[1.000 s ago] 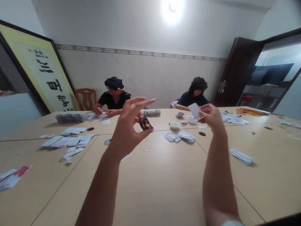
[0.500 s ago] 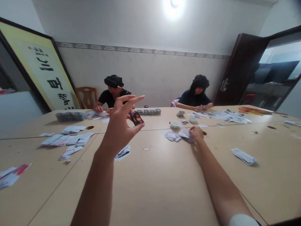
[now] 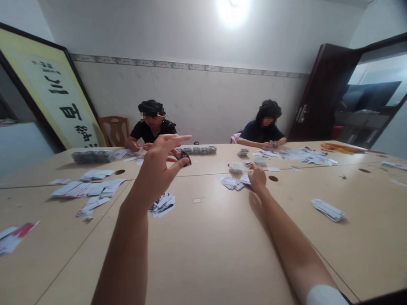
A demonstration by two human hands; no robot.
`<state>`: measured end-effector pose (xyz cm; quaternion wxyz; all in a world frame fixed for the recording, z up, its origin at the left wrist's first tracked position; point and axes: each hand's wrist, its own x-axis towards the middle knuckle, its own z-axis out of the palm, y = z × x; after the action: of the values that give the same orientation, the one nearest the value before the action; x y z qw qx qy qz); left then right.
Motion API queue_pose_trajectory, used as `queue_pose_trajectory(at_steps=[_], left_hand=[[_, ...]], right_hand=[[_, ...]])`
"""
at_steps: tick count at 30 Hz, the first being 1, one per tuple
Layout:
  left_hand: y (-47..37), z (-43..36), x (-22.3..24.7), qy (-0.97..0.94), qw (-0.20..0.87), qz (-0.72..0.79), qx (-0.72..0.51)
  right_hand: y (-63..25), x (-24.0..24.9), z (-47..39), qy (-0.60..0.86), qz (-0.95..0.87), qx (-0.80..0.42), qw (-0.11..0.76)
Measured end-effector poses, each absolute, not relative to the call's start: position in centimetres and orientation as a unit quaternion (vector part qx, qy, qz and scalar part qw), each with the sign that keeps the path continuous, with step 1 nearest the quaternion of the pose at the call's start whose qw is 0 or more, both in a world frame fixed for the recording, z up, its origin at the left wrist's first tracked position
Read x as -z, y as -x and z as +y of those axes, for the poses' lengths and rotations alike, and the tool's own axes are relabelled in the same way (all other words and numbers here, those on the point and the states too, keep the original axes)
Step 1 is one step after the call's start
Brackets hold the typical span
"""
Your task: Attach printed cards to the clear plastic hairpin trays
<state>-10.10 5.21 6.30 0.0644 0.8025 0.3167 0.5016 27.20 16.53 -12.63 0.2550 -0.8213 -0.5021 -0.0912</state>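
My left hand (image 3: 160,165) is raised over the table and pinches a small dark card (image 3: 184,158) between thumb and finger, its other fingers stretched out. Below it lies a loose pile of printed cards (image 3: 163,204). My right hand (image 3: 257,178) is curled low over the table, at the right end of a spread of white cards (image 3: 230,183); what its fingertips hold is hidden. Just beyond it are a whitish round stack (image 3: 236,168) and a small printed card (image 3: 247,164).
Two people (image 3: 152,125) (image 3: 265,128) sit across the table (image 3: 207,259), handling small pieces. White papers (image 3: 87,189) lie at the left, a strip stack (image 3: 327,210) at the right. Rows of packed pieces (image 3: 93,157) stand at the far edge. The tabletop has round holes (image 3: 273,178).
My left hand has moved slightly down and left, and the card in it has tilted. My right hand has shifted up and left, with its fingers more curled. The view has shifted slightly.
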Motion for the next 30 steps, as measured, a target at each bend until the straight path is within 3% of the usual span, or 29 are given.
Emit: queue_pose_trajectory(at_steps=[9,19,30], left_hand=[[12.6,5.5,-6.5,-0.737,0.01,0.323,-0.593],[13.6,6.4,-6.4,-0.719,0.011,0.35,-0.6],[14.3,6.8,-6.3,-0.722,0.057,0.384,-0.573]], right_hand=[[-25.1,12.4,21.6,0.789,-0.582,0.118,0.156],[-26.1,14.0,22.2,0.802,-0.576,0.147,0.06],[-24.4,11.1,21.0,0.718,-0.66,0.193,0.105]])
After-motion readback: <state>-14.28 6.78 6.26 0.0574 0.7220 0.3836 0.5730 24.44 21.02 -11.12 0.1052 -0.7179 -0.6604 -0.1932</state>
